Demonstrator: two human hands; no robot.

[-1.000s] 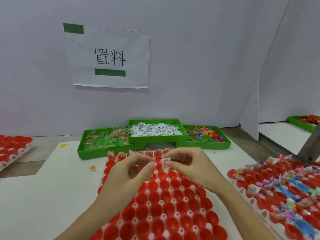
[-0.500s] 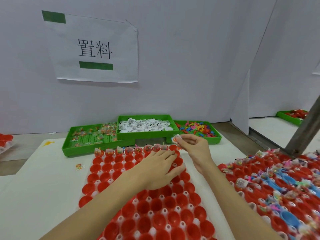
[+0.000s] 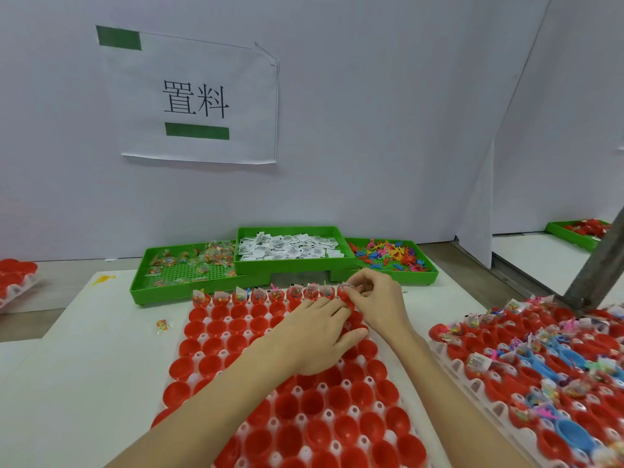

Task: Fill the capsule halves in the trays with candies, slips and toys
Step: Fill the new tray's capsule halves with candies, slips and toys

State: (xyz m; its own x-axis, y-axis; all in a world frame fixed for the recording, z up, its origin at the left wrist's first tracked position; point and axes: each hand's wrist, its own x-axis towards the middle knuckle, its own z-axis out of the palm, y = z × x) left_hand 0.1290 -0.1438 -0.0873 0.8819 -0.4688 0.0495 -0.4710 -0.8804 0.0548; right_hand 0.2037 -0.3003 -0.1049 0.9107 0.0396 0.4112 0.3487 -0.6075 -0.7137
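Nearest the camera, a white plastic tray (image 3: 189, 381) packed with rows of empty red capsule halves (image 3: 287, 408) lies on a white table (image 3: 77, 383). Two bare forearms reach up over it. The left hand (image 3: 314, 336) rests palm down on the tray's upper middle cups, fingers straight and together. Just beyond and to its right, the right hand (image 3: 380, 300) curls its thumb and fingertips around a small clear candy packet (image 3: 347, 288) at the right end of the tray's far row. That far row of filled red halves (image 3: 260, 295) already holds candies and paper slips. At the right edge sits a second white tray of filled capsule halves (image 3: 540, 352), red and blue, crowded with toys. One loose candy packet (image 3: 163, 325) lies on the table left of the tray. Farther back stand three green plastic bins: wrapped candies (image 3: 192, 261) on the left, white printed slips (image 3: 287, 248) in the raised middle one, colourful plastic toys (image 3: 388, 255) on the right. Behind, a white paper sign (image 3: 196, 99) hangs on a grey wall.
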